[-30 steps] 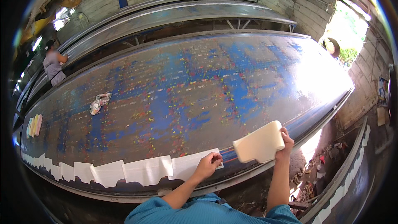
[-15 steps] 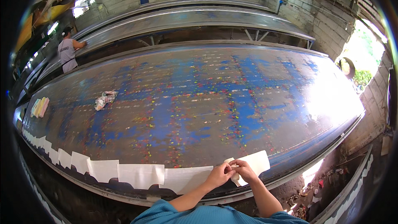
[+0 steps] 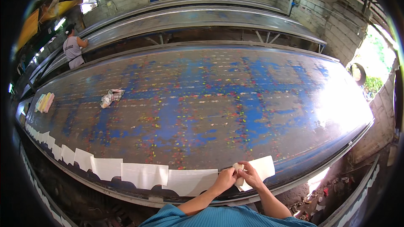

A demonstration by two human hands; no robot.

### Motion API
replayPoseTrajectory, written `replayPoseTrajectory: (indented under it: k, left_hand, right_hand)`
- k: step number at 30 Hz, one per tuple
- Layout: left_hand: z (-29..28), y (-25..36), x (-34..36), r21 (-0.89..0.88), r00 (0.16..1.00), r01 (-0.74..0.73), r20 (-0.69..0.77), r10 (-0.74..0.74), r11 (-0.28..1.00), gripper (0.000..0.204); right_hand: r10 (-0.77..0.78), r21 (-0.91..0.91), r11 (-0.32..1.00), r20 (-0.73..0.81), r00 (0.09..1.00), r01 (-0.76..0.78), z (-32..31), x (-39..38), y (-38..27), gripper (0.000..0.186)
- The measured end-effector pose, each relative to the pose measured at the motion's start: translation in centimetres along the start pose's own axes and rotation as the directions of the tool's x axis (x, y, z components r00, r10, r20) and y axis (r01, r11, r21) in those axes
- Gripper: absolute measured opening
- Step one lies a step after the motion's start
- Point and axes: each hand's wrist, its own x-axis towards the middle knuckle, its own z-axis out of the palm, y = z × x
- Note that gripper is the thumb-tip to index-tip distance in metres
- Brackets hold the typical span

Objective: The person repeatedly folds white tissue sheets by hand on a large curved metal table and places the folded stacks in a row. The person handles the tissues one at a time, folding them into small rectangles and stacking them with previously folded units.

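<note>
A cream cut piece (image 3: 264, 168) lies on the near edge of the long stained table (image 3: 286, 134), right of a row of white pieces (image 3: 143, 173) that runs left along that edge. My left hand (image 3: 226, 180) is closed at the folded left part of the cream piece. Beside it, almost touching, my right hand (image 3: 250, 176) pinches the same folded part. Exactly what each fingertip grips is partly hidden.
A crumpled cloth (image 3: 111, 98) and a stack of pastel cloths (image 3: 44, 101) rest on the table's left half. More long tables (image 3: 202, 17) stand behind. A co-worker (image 3: 75, 50) stands at the back left. Debris (image 3: 311, 204) lies below the near right edge.
The cream piece, held up in my right hand a second ago, is now down on the table edge. My hands have come together on it. The view has also shifted.
</note>
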Motion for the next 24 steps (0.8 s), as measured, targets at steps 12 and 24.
replayPoseTrajectory:
  k: [12,24]
  left_hand:
    - [-1.2,-1.3,-2.3,-0.486,0.975,0.186,-0.015,-0.222,0.854,0.017]
    - [3.9,2.6,-2.2,-0.441,0.975,0.065,-0.164,-0.151,0.895,0.017]
  right_hand:
    - [-0.176,-0.062,0.982,0.052,0.983,0.179,-0.4,0.7,0.0,0.029]
    - [-0.145,-0.159,0.977,0.004,0.989,0.144,-4.4,-0.1,1.0,0.013]
